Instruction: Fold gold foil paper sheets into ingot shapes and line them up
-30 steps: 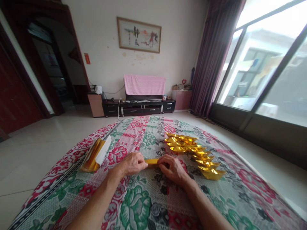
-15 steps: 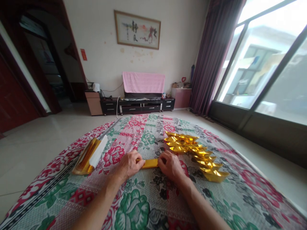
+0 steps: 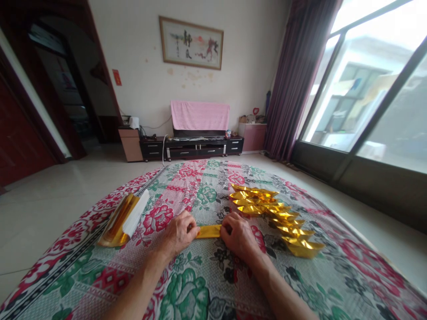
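Observation:
A narrow folded strip of gold foil paper (image 3: 209, 231) lies crosswise in front of me, just above the patterned cloth. My left hand (image 3: 181, 232) is closed on its left end, fingers curled in. At the right end my right hand (image 3: 238, 233) pinches the strip the same way. The fingertips and both ends of the strip are partly hidden by the knuckles. To the right, several folded gold foil boats (image 3: 302, 247) are nested in two overlapping rows. Left of my hands rests a stack of gold and white paper sheets (image 3: 124, 218).
A flowered cloth (image 3: 187, 289) covers the round table under my hands. Beyond the table stand a low black TV cabinet (image 3: 200, 149) and a pink cloth (image 3: 200, 115) over a screen. Glass windows (image 3: 350, 98) and a purple curtain (image 3: 290, 80) are at the right.
The gold strip sits slightly lower in view and its flat face shows a little more. My left hand has shifted slightly left; both hands still grip the ends.

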A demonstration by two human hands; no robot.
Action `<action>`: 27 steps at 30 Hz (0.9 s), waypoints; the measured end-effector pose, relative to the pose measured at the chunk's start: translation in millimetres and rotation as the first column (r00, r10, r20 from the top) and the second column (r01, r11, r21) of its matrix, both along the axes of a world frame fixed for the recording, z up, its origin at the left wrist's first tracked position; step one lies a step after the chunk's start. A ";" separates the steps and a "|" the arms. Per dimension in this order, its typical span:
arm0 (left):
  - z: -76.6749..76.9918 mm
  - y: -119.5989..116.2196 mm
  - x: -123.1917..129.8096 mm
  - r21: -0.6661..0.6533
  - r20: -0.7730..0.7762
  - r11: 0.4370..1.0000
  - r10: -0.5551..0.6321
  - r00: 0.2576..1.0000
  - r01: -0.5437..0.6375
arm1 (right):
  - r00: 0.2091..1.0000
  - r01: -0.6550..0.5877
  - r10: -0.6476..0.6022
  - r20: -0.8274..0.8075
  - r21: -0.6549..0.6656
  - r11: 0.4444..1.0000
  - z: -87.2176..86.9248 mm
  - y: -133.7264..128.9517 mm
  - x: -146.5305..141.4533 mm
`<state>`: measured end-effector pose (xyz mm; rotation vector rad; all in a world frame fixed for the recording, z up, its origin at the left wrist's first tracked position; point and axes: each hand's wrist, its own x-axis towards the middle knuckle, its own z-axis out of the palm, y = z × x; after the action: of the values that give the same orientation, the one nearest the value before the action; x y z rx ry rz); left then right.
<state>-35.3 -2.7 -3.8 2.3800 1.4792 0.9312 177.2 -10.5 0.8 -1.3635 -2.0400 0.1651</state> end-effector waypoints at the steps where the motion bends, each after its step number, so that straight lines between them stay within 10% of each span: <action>1: -0.4 0.0 -0.5 0.002 0.003 1.000 -0.006 1.000 0.006 | 1.000 0.002 -0.002 0.001 -0.002 1.000 -0.2 0.2 0.2; 27: -2.5 3.6 1.0 0.008 -0.041 0.999 0.034 0.999 -0.034 | 0.999 0.038 -0.036 0.032 -0.060 0.997 4.6 3.7 -2.8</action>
<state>-34.3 0.9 -6.3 2.3995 1.5383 0.9021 174.4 -6.8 5.4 -1.4488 -2.0489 0.1923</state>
